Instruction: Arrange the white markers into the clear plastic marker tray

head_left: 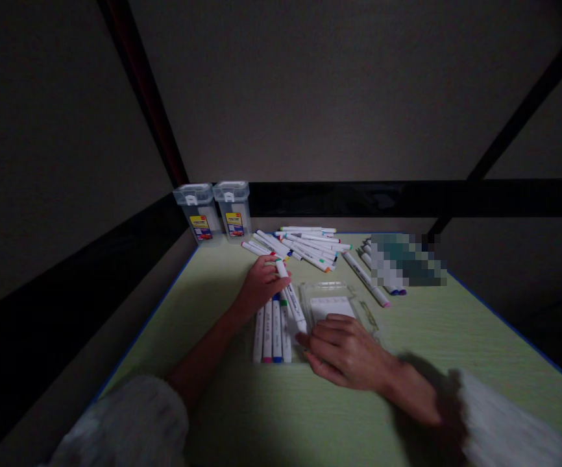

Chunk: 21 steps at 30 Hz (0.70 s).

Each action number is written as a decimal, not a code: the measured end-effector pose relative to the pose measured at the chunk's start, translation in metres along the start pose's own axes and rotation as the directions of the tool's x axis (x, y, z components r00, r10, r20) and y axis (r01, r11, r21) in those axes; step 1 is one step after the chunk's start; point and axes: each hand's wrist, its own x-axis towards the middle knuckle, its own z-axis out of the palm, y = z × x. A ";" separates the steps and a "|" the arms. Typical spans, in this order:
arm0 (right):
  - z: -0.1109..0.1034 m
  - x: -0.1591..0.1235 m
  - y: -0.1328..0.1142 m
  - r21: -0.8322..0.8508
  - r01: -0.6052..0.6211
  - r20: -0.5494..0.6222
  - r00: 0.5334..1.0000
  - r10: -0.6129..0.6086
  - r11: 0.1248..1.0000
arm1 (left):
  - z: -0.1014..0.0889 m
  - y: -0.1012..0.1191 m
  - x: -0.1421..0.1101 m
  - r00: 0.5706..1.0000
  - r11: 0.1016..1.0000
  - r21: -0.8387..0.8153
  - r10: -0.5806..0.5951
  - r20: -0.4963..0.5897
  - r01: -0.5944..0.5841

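A white marker (292, 299) with a green end is held at a slant between my two hands. My left hand (260, 288) grips its upper end between thumb and fingers. At its lower end, the closed fingertips of my right hand (346, 350) pinch the marker. Just below lie several white markers (272, 334) side by side in a row, with pink, blue and green on some ends. They seem to rest in part of a clear plastic case (304, 292), which lies open. A white insert (332, 306) shows in its right part, partly hidden by my right hand.
A heap of loose markers (310, 245) lies at the back of the table (203, 415). One pink-ended marker (366, 279) lies to the right, near more markers (398, 288) beside a pixelated patch. Two lidded clear boxes (202, 217) stand back left against the wall.
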 end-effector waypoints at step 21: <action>-0.002 -0.001 0.002 -0.014 -0.068 0.034 0.997 0.068 0.998 | 0.002 0.008 -0.007 0.997 0.993 -0.109 -0.058 -0.045 0.053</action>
